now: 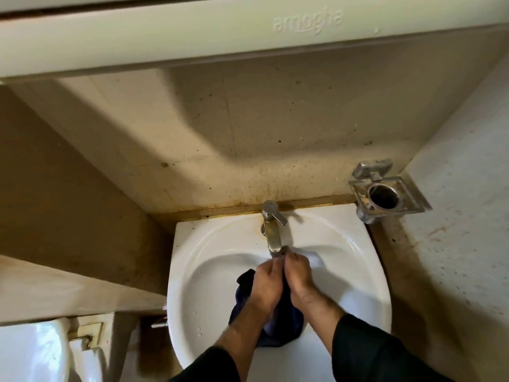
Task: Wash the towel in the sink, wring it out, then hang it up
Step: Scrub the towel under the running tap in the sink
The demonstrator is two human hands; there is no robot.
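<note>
Head view: both hands (281, 279) grip towel (283, 323) inside sink (355, 285) rim

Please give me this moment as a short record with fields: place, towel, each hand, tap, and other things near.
place: white sink below a stained wall
towel: dark blue towel, bunched in the basin, part held up under the spout
left hand: left hand grips the towel
right hand: right hand grips the towel
tap: metal tap; flow cannot be told
nearby: metal wall holder

Warm, dim light falls from above; the cabinet (248, 31) throws a broad shadow down the wall (220, 133). Glare streaks the sink (358, 244) rim, and wide-angle distortion bends the edges
</note>
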